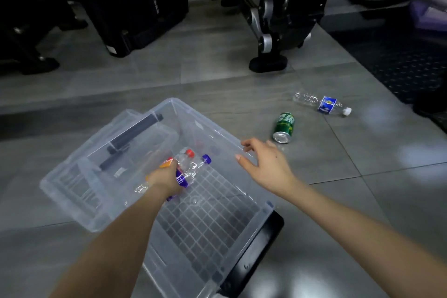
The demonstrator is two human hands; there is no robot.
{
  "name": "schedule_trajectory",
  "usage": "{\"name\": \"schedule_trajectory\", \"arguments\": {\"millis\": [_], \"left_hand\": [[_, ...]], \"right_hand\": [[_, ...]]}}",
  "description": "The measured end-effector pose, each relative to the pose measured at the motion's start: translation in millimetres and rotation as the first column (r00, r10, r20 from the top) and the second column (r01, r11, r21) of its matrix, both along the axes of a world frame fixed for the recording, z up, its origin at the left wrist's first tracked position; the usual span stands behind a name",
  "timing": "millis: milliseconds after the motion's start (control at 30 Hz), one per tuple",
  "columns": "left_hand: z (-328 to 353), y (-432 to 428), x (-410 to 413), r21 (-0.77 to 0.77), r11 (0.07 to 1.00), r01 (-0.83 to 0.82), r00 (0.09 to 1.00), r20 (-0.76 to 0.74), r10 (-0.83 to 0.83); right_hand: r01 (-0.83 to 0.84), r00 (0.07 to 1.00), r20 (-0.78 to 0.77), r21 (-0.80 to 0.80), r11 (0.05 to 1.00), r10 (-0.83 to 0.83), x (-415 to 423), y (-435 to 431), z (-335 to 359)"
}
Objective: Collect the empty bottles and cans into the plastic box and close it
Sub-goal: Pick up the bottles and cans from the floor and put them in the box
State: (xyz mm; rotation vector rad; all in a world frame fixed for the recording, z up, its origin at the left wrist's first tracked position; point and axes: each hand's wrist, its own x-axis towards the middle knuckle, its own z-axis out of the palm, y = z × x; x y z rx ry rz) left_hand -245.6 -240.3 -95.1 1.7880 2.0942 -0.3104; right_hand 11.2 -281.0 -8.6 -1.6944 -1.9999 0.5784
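Status: collecting is partway, closing not started. Left hand [165, 180] is reaching down inside the plastic box [217, 220], fingers wrapping a bundle of crushed clear bottles [191, 167]: one red cap, one purple cap, something orange tucked behind. I'm reading this as a drop-in in progress. The bundle is sitting low over the box's grid bottom; can't tell if it's touching. I'm not making out anything else inside the box. Right hand [263, 164] is hovering at the box's right rim, fingers [250, 144] spread wide and holding nothing, pointing out toward the green can [284, 127]. That can is lying on its side on the floor [338, 176] just right of the box. A clear bottle with blue label [324, 104] and white cap is lying further right, beyond the can. The lid [79, 176] is lying off against the box's left side. My estimate of what's remaining: two pickups, then lid on. Writing: the purple label in the bundle is carrying white characters, the can pale lettering, the blue label a white graphic. None is resolving enough to read, so I'm not naming a brand.
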Motion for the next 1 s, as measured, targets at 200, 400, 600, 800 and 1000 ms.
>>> {"name": "schedule_trajectory", "arguments": {"millis": [200,400,600,800,1000], "left_hand": [[-41.1,9.7,2.9,0.016,0.999,0.052,0.995,-0.088,-0.05],[-47.7,23.1,2.7,-0.036,0.999,0.003,0.992,-0.129,-0.008],[15.4,50.5,16.0,0.199,0.975,-0.097,0.993,0.085,0.082],[112.3,81.0,80.9,0.658,0.753,0.025,0.956,0.204,-0.21],[117.5,139.9,216.1,0.616,0.673,0.408,0.787,0.136,-0.601]], "right_hand": [[-0.003,0.999,0.037,0.074,0.997,0.0,1.3,16.6,-10.7],[-0.003,1.0,-0.005,0.013,1.0,0.003,3.2,31.1,-20.5],[0.135,0.98,-0.143,-0.045,0.99,-0.14,27.2,50.6,-17.7],[0.392,0.915,-0.033,-0.155,0.907,-0.402,95.4,93.9,-25.6],[0.568,0.821,0.034,-0.159,0.808,-0.57,166.8,132.2,-59.5]]}}
